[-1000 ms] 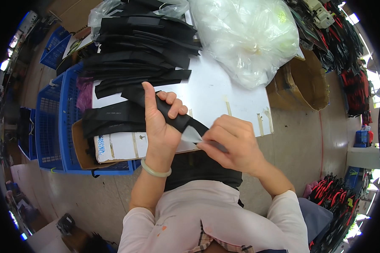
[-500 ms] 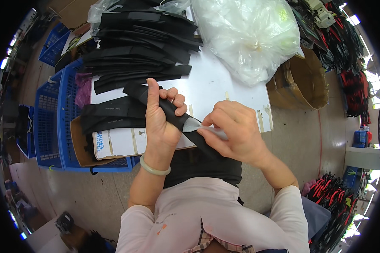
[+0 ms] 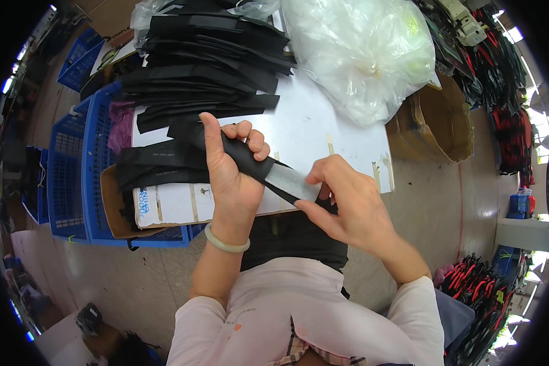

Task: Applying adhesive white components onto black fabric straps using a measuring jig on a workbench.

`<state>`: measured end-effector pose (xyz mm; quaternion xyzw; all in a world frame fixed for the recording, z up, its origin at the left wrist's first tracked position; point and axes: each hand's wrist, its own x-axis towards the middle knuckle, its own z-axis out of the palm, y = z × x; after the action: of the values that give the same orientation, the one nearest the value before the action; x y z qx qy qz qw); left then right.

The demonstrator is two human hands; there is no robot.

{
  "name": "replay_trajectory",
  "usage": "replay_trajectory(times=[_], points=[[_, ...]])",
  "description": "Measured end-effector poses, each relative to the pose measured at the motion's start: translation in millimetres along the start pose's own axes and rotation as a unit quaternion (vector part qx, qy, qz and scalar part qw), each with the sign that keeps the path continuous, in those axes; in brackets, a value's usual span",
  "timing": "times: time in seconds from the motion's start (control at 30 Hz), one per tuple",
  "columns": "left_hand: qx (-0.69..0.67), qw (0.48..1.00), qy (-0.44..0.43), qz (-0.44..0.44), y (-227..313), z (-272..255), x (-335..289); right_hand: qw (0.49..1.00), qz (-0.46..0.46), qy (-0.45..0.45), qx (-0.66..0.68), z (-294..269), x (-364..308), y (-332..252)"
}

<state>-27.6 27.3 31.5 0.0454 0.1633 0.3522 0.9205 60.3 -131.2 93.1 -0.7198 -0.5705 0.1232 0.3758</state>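
A black fabric strip, shaped like a flat sleeve, slants across my left hand. The fingers wrap round it from behind while the thumb points up. Out of the sleeve's lower right end shows a flat light-grey strip, with black fabric beneath it. My right hand grips the grey strip's outer end between thumb and fingers; part of that end is hidden by the fingers. Beyond the hands, several similar black strips lie stacked on the white board, and more black strips lie left of my left hand.
A large clear plastic bag stands on the board's far right. Beside it is an open cardboard box. Blue plastic crates stand at the left, with a cardboard box edge by the board. Black-and-red goods hang lower right.
The grey strip, curled and pinched before, now lies flatter and shows more. My right hand has shifted slightly right and its thumb and fingers are wider apart. The left hand stays nearly in place.
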Motion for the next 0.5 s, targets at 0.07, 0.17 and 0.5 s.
replay_trajectory(times=[0.07,0.17,0.5], points=[[-0.021,0.999,-0.023,-0.008,0.3,1.1,1.1,0.999,-0.010,-0.020,-0.033,-2.3,-3.3,-0.1],[0.031,0.999,-0.005,-0.003,-14.5,10.2,-4.9,0.997,-0.062,0.025,-0.037,15.1,4.0,1.1],[-0.020,0.997,0.021,-0.068,-10.0,7.7,-6.4,0.975,-0.169,0.144,-0.002,42.0,10.4,21.7]])
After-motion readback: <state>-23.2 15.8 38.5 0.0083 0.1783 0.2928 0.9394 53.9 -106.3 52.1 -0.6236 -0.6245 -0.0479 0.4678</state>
